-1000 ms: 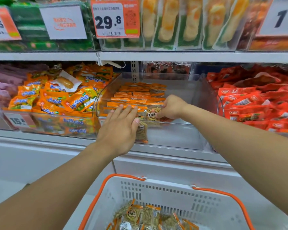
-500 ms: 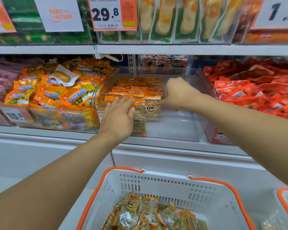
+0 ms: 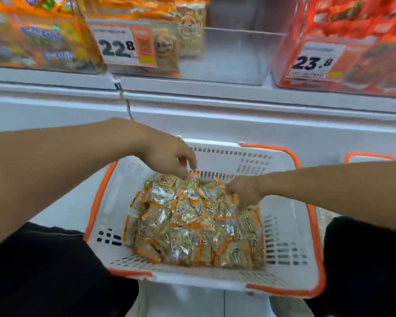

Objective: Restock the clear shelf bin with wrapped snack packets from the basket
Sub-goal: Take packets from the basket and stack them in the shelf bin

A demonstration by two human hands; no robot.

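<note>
**Both hands down in the basket for more packets**

Pick-up step, I judge. The left hand [image 3: 167, 160] has loosely curled fingers touching the top of the clear, orange-edged wrapped snack packets [image 3: 192, 223] heaped in the white, orange-rimmed plastic basket [image 3: 290, 225]. The right hand [image 3: 244, 193] digs in; whether its grip holds a packet I cannot tell. Next: lift packets to the clear plastic shelf bin [image 3: 233, 56] above.

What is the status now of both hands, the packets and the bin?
Both hands in basket: left hand and right hand at snack packets, grip unclear. Clear bin right side unfilled. Nothing blocking.

glossy wrapped packets [image 3: 188, 216], plastic basket [image 3: 286, 220]
</note>
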